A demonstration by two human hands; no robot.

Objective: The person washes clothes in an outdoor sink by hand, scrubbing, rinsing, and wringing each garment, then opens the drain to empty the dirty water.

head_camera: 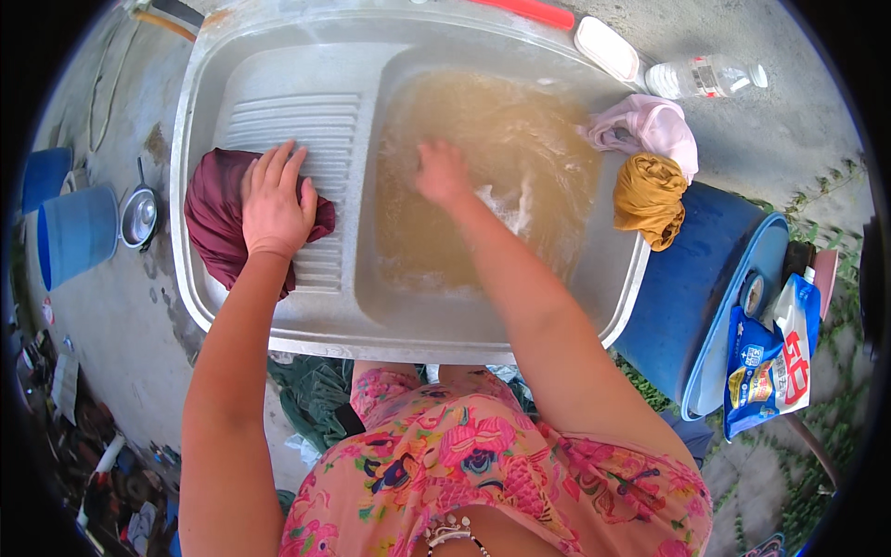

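Observation:
My left hand (pixel 275 202) rests, fingers spread, on a bunched maroon cloth (pixel 217 209) that lies on the ribbed washboard part (pixel 296 125) of a grey laundry sink (pixel 431 341). Over the basin on the right, which holds cloudy brown water (pixel 445 244), my right hand (pixel 442 170) is at or just under the surface. Its fingertips are blurred, and whether it holds anything cannot be told. White foam floats beside that forearm. At the basin's right rim lie a pale pink cloth (pixel 658 129), partly hanging into the basin, and a bunched mustard-yellow cloth (pixel 649 195).
Along the back rim are a red handle (pixel 536 10), a white plastic container (pixel 605 47) and a clear plastic bottle (pixel 703 76). A blue barrel (pixel 675 278) stands at the right, with a blue-and-white detergent pouch (pixel 773 355) on it. A blue bucket (pixel 80 233) and a metal pan (pixel 139 216) are at the left.

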